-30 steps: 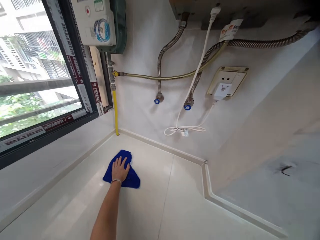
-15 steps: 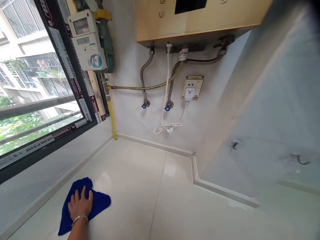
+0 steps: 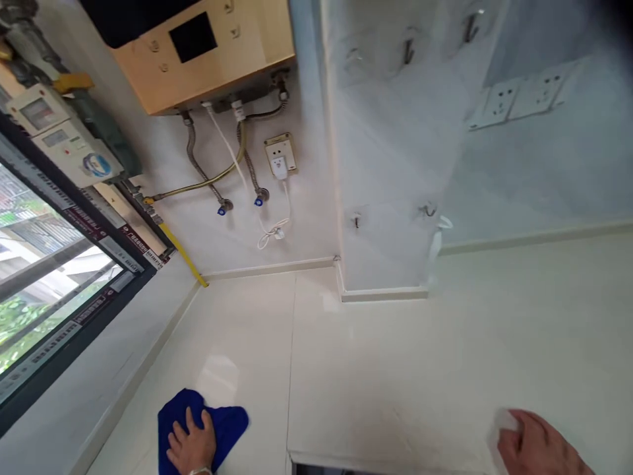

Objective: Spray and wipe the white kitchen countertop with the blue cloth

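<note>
The dark-blue, soft cloth [image 3: 225,427] lay directly beneath your nearer left hand's [image 3: 196,450] spread fingers, its lobe pointing right; your distant right hand [image 3: 537,445] curled, contents unclear.

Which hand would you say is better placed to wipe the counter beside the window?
Left, I'd judge: the left hand lies on the cloth, toward the window, while the right hand is across the counter.

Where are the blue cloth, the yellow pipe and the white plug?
Blue cloth [image 3: 229,422]: head view, the uncovered flap beside the fingers.
Yellow pipe [image 3: 182,252]: head view, midway along its length.
White plug [image 3: 279,167]: head view, front of its body.
</note>
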Demonstrator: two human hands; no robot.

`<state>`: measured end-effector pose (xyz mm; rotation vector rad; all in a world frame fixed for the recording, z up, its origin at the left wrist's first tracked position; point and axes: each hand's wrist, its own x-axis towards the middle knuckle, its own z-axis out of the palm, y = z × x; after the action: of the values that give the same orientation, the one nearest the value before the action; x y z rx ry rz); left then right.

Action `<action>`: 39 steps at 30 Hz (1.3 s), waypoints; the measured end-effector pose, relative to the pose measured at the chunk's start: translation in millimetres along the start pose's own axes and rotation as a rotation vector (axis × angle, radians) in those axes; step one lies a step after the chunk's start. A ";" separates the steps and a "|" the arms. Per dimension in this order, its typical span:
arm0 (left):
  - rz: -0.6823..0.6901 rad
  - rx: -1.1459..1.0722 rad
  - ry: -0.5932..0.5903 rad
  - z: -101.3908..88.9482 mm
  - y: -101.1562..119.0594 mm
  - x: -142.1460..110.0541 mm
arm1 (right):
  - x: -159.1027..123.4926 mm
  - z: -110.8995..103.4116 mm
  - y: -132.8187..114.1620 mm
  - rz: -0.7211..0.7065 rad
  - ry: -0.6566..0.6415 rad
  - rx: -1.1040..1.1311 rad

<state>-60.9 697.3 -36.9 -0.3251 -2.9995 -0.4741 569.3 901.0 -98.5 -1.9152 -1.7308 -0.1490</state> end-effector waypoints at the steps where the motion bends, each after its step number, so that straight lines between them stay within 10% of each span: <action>1: 0.031 0.004 0.004 0.8 0.8 -7.7 | 0.6 -2.7 -3.9 0.019 0.010 -0.041; 19: 0.529 0.091 0.055 16.9 37.0 -141.3 | -5.0 12.3 -2.1 0.038 0.029 -0.045; 39: 0.986 0.068 -0.011 45.8 157.7 -260.6 | 3.0 7.4 -6.6 0.033 0.016 0.024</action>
<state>225.5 807.4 -64.8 -1.6374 -2.4062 -0.2453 561.5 907.3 -101.4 -1.9188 -1.6826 -0.1304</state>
